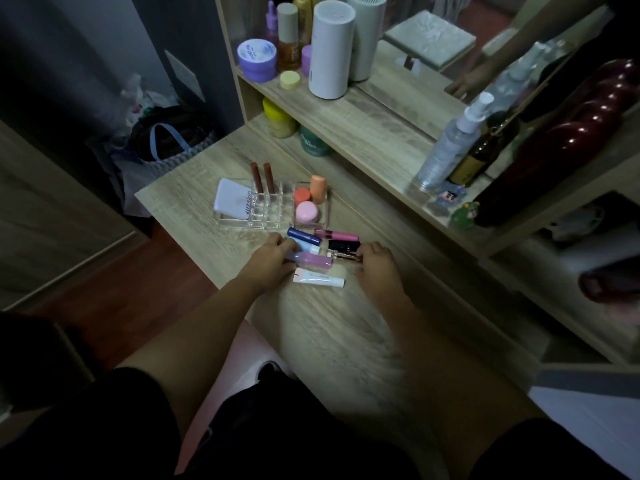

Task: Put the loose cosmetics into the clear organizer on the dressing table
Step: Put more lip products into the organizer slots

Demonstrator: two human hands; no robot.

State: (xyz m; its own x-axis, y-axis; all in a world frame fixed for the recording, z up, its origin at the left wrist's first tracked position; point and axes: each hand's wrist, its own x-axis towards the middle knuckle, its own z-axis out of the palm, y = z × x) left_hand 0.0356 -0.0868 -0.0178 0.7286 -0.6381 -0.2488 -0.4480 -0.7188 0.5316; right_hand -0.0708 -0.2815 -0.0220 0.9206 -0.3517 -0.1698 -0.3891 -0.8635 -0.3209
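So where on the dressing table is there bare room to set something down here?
Bare wood lies nearer the person than the white tube, and right of the right hand toward the shelf unit. It is crowded between the clear organizer and both hands, left hand included.

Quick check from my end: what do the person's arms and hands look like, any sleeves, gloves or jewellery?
Both forearms are bare up to the edge of the picture, with no sleeves showing. The left hand and the right hand wear no gloves. I see no watch, bracelet or ring, though the picture is dim and a little blurred, so small jewellery could be missed.
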